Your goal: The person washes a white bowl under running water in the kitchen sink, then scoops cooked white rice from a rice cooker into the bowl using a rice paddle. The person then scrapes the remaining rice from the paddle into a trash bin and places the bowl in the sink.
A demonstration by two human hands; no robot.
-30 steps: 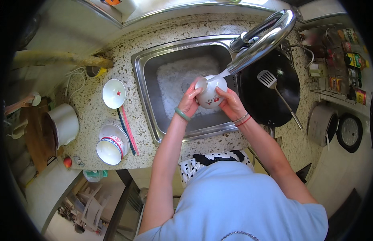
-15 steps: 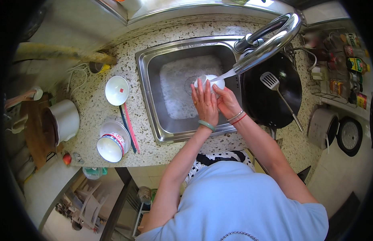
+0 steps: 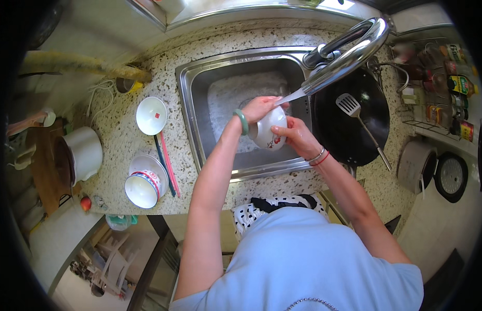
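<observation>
A white bowl with a red printed pattern (image 3: 270,136) is held tilted over the sink (image 3: 231,161), its outer side toward me. My right hand (image 3: 299,138) grips its right side, thumb laid across the outside. At the far edge, my left hand (image 3: 260,108) is closed against the bowl, its fingers partly hidden by it. Water (image 3: 291,97) streams from the chrome faucet (image 3: 338,66) onto my left fingers and the top of the bowl. Cloudy, sudsy water lies on the sink floor below.
Left of the sink are a white bowl (image 3: 151,116), dark and pink chopsticks (image 3: 169,168), and stacked bowls (image 3: 141,191). A black wok (image 3: 338,128) with a slotted spatula (image 3: 349,104) sits to the right. Farther left stands a metal pot (image 3: 86,155); bottles (image 3: 458,85) fill a right-hand rack.
The bowl has turned and come nearer, showing its patterned outside. My left hand has swung from lying flat over it to its far edge; my right hand has shifted nearer and grips the side.
</observation>
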